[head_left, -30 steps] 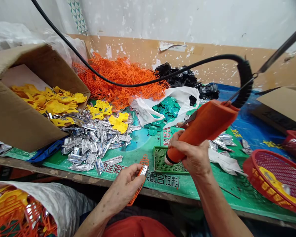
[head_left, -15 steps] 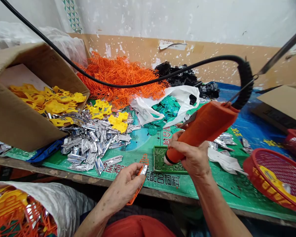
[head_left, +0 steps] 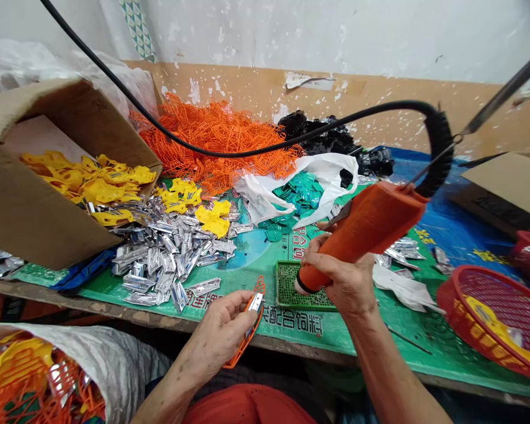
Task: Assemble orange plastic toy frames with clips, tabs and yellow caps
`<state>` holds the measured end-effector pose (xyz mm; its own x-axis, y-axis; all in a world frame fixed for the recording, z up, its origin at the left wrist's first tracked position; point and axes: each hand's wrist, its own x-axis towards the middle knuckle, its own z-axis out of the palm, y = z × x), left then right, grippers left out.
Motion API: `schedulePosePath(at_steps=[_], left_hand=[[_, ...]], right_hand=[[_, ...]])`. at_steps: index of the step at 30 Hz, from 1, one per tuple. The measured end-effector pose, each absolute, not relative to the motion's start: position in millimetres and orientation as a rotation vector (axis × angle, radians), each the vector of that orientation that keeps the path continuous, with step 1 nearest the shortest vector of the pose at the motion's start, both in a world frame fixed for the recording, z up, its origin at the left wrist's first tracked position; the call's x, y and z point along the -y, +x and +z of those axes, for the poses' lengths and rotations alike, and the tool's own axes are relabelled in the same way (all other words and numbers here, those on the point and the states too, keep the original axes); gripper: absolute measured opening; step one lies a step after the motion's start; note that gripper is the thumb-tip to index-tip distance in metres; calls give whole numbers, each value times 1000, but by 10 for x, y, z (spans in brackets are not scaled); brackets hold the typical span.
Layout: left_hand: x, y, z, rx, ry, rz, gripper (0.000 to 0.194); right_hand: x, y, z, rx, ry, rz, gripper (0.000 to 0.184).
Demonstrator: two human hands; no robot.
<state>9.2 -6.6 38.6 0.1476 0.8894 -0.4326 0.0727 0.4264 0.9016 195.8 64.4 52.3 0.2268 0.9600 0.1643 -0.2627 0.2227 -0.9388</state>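
My left hand [head_left: 225, 327] pinches an orange plastic frame [head_left: 235, 357] with a shiny silver piece [head_left: 256, 301] lying on it, in front of the table's near edge. In my right hand [head_left: 348, 277] is an orange electric screwdriver [head_left: 362, 218], fingers wrapped round its lower body. The tool slants down to the left, its pale nose over a small green perforated tray [head_left: 285, 305] that holds small dark pieces, perhaps screws. Whether the nose touches them I cannot tell. A black cable [head_left: 247, 154] runs from the tool's top, which hangs on a wire.
Loose silver pieces [head_left: 159, 259] and yellow plastic parts [head_left: 214, 219] lie to the left, beside a tipped cardboard box [head_left: 39, 218]. Behind are an orange heap [head_left: 221, 138] and a white bag [head_left: 335, 168] with green parts. A red basket [head_left: 446, 300] stands right, a full sack [head_left: 128, 359] lower left.
The orange frame and silver piece in my left hand have turned and tilted slightly. My right hand and the screwdriver stay almost where they were over the green tray.
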Motion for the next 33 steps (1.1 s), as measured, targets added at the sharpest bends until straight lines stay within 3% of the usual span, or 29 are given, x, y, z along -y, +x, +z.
schedulePosePath(at_steps=[5,16,24,33], left_hand=[[81,98,374,-1234,893,720,29],[68,185,360,-1218,774,775,35],[81,272,379,-1213,762,830,25],[77,278,358,-1080,721,907,20]], right_hand=[[-635,1920,566,899,-943,1040,33],[-646,1977,696,937,-889,999,17],[-404,1890,1100,937,-690,1058,31],[-303,1688,1073,1015,-611,1091,38]])
